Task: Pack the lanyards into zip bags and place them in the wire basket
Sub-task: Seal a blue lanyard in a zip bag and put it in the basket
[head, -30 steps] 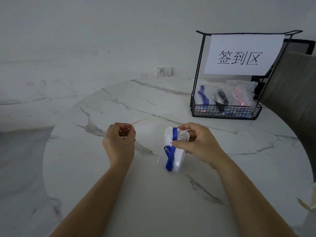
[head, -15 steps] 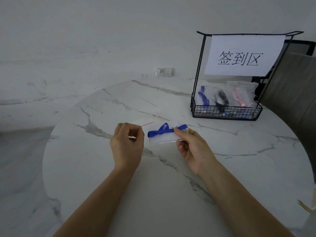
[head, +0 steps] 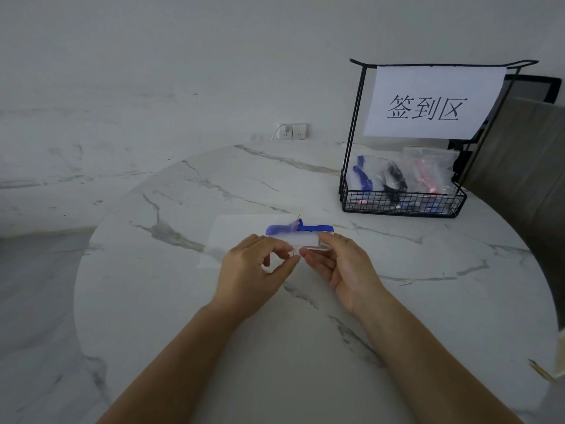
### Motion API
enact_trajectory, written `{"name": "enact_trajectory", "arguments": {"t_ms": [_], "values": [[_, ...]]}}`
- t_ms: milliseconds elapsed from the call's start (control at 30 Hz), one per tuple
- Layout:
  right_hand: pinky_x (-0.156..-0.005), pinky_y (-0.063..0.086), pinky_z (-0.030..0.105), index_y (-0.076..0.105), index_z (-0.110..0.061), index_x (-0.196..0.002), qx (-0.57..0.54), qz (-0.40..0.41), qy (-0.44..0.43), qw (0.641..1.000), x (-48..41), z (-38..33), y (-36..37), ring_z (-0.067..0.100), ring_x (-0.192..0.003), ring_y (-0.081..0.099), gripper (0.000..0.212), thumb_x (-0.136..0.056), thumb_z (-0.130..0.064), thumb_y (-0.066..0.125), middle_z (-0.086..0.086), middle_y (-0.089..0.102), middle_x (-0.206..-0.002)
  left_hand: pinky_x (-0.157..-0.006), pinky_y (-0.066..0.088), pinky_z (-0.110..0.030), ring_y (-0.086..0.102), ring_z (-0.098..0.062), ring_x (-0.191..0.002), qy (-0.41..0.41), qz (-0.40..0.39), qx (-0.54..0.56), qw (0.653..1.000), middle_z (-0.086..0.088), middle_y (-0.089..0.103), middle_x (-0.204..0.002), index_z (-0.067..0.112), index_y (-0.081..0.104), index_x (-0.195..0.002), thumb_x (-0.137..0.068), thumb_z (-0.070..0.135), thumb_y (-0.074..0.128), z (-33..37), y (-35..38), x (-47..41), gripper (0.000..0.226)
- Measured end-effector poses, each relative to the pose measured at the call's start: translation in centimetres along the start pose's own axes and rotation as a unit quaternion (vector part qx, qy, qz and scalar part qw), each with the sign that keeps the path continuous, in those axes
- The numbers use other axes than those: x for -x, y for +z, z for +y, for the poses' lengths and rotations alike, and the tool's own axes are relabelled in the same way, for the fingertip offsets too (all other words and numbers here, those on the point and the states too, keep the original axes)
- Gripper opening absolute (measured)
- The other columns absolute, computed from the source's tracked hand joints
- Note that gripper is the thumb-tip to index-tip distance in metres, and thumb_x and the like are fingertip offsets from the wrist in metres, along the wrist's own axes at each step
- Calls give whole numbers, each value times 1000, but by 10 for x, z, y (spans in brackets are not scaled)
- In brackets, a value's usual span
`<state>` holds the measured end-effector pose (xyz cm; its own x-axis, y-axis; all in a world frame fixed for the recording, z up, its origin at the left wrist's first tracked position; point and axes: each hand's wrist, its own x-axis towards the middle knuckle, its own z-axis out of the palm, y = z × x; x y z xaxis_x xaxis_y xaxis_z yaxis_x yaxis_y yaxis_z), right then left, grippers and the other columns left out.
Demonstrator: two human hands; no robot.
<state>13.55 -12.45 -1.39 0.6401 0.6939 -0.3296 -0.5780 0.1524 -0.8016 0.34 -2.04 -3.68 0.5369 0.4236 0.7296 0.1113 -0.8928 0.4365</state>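
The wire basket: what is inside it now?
Inside the wire basket stand clear zip bags: one with a blue lanyard, one with a black lanyard, one with a pink lanyard. The mesh wall half hides their lower parts; more bags underneath cannot be ruled out.

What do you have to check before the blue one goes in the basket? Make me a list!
1. Blue lanyard wholly inside the zip bag: cannot tell.
2. Bag's zip closed: cannot tell.
3. Left hand and right hand both pinch the bag: ok.
4. Wire basket stands upright on the table: ok.
5. Room left beside the packed bags in the basket: cannot tell.
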Motion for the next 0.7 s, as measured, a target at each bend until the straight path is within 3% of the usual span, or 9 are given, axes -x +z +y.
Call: {"name": "enact_trajectory", "arguments": {"t_ms": [133, 200, 267, 400, 500, 567, 600, 633, 700], "values": [[-57, 60, 25, 59, -3, -109, 15, -6, -1, 1000, -3, -1, -2, 22, -68, 74, 17, -95, -12, 64, 20, 75, -81, -58, 40, -11, 53, -7, -69, -64, 75, 36, 994, 24, 62, -83, 20, 71, -95, -86, 27, 71, 2, -14, -9, 12], [-55, 59, 24, 61, -3, -111, 31, -5, -5, 999, -4, -3, -5, 19, -65, 73, 21, -94, -14, 66, 17, 74, -78, -70, 39, -3, 54, -1, -88, -109, 75, 20, 991, 31, 55, -102, 19, 68, -110, -91, 18, 67, -1, -18, -14, 19], [-54, 57, 23, 62, -5, -109, 50, -4, -6, 999, -4, -3, -6, 17, -64, 72, 20, -93, -16, 68, 13, 73, -76, -86, 31, 2, 47, -2, -117, -158, 15, 11, 987, 26, 49, -122, 21, 61, -126, -95, 16, 60, -8, -19, -15, 31], [-53, 56, 23, 63, -11, -103, 80, -2, -21, 997, -6, -3, -7, 15, -63, 70, 14, -93, -18, 69, 6, 72, -71, -110, 33, -26, 36, -13, -138, -182, -81, -23, 980, 8, 47, -144, 21, 55, -133, -98, 14, 52, -16, -14, -14, 35], [-53, 54, 23, 65, -13, -102, 117, 7, -39, 992, -7, -6, -8, 14, -61, 68, 14, -92, -20, 71, 4, 71, -69, -120, 13, -32, 15, -11, -149, -211, -139, -44, 967, 7, 32, -157, 25, 40, -146, -104, 24, 40, -19, -14, -15, 42], [-53, 54, 23, 67, -13, -103, 139, 2, -44, 989, -7, -6, -8, 14, -59, 67, 16, -90, -20, 72, 4, 70, -68, -123, 6, -37, 11, -11, -150, -208, -163, -52, 963, 7, 30, -158, 26, 33, -150, -105, 31, 35, -21, -16, -16, 45], [-53, 53, 24, 68, -13, -104, 147, -1, -45, 988, -7, -6, -9, 14, -58, 67, 17, -89, -21, 72, 4, 70, -67, -122, 11, -38, 19, -13, -148, -212, -164, -42, 962, 7, 37, -155, 27, 34, -149, -105, 34, 37, -21, -17, -17, 45], [-53, 52, 24, 69, -13, -103, 154, -5, -45, 987, -7, -6, -8, 14, -58, 66, 17, -89, -21, 73, 3, 69, -66, -119, 22, -38, 35, -15, -140, -225, -159, -20, 961, 6, 48, -145, 26, 38, -147, -103, 36, 41, -20, -19, -18, 45], [-52, 51, 24, 70, -13, -102, 161, -8, -45, 986, -8, -6, -10, 15, -57, 64, 16, -88, -21, 74, 2, 67, -64, -97, 46, -33, 61, -14, -107, -271, -137, 54, 951, 6, 68, -115, 24, 50, -137, -98, 34, 54, -15, -21, -21, 40]]}}
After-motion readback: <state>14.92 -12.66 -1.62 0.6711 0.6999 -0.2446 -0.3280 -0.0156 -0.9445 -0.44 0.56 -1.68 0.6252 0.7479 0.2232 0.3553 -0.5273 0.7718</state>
